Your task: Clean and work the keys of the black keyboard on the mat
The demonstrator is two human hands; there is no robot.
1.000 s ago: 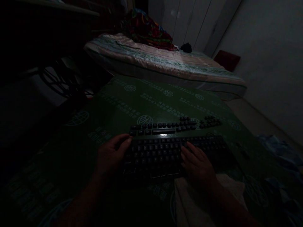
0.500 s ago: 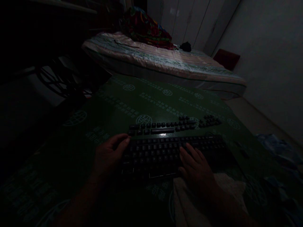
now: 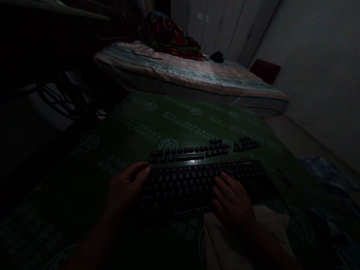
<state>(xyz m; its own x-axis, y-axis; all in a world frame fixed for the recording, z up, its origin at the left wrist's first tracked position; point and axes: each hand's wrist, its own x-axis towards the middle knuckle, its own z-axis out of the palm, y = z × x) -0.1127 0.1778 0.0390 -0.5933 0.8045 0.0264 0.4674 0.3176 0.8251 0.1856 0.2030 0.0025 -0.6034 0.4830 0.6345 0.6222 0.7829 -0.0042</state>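
A black keyboard (image 3: 180,183) lies on the green board (image 3: 135,127), with some keys fitted and bare areas along its near edge and right part. Thumb and fingers of my left hand (image 3: 126,183) close about its upper left corner. My right hand (image 3: 234,198) rests over the keys right of the middle, its fingers stretched out and touching the keyboard; whether a key lies beneath the fingertips is hidden. Just beyond the keyboard, several loose keycaps (image 3: 242,144) stand in rows, among them a long space bar (image 3: 190,156). Dim light blurs the details.
A pale cloth (image 3: 219,240) lies under my right wrist. Beyond the board is a bed (image 3: 197,75) with a red patterned blanket (image 3: 171,37). Crumpled fabric or plastic (image 3: 323,172) lies at the right. A dark wheel-like frame (image 3: 56,101) stands at the left.
The whole view has shifted slightly left and a little down. Both hands keep nearly the same places on the keyboard.
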